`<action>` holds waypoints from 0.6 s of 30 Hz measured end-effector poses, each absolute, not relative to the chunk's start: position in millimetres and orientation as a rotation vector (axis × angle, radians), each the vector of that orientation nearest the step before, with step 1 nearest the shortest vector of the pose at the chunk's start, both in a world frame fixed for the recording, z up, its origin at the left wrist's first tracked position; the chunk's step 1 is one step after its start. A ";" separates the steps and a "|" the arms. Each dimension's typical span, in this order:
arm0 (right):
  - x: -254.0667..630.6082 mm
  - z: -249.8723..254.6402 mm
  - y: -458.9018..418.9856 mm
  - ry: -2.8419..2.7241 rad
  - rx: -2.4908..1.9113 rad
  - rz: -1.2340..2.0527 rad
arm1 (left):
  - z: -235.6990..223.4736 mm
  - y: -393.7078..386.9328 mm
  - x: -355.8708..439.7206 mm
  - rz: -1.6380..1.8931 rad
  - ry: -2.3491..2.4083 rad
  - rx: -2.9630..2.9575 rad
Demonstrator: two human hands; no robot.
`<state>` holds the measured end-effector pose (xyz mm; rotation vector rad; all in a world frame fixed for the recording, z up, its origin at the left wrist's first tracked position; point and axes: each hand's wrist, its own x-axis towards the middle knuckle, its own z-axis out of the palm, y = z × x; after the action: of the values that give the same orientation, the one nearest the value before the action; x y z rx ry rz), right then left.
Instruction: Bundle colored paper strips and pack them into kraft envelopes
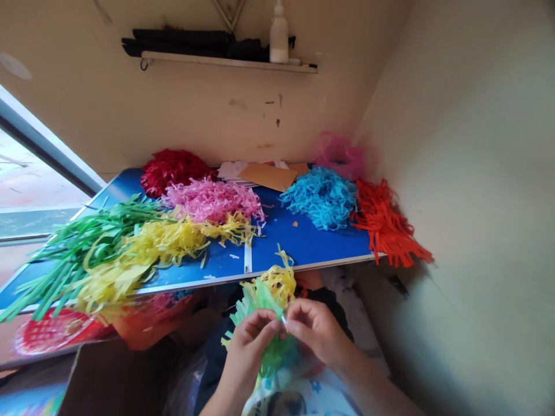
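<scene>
My left hand [260, 332] and my right hand [310, 326] meet in front of the table edge, both with fingers pinched together. Between their fingertips is a small whitish strip or tie [283, 319], too small to make out fully. Around and behind the fingers is a bundle of light green paper fringe [255, 300], which my left hand grips at its middle. Yellow shredded paper [280, 284] sticks out above the green. More green fringe hangs below the hands, partly hidden by them.
On the blue table [277, 248] lie paper fringe piles: green [99, 231], yellow [160, 242], pink [214, 199], dark red [176, 170], light blue [321, 196] and orange-red [385, 222]. Envelopes [266, 175] lie at the back. A wall shelf [229, 62] holds a white bottle [278, 37]. A red basket [56, 332] sits lower left.
</scene>
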<state>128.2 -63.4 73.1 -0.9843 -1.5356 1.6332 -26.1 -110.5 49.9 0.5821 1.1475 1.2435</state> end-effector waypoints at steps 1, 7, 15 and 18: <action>128.2 72.1 -63.1 -1.575 -1.022 1.560 | 49.2 -110.8 -26.4 1.226 1.155 0.620; 129.2 62.0 -62.9 -1.637 -1.069 1.469 | 50.2 -111.1 -30.9 1.208 1.279 0.919; 125.2 62.1 -60.3 -1.718 -1.008 1.320 | 46.6 -116.6 -24.0 1.180 1.493 1.537; 125.2 61.4 -59.6 -1.527 -0.918 1.390 | 40.0 -117.9 -18.7 1.237 1.468 1.488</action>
<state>125.2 -59.6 61.4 -0.9181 -1.5269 1.3897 -18.7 -117.9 40.0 1.4880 1.4684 1.2373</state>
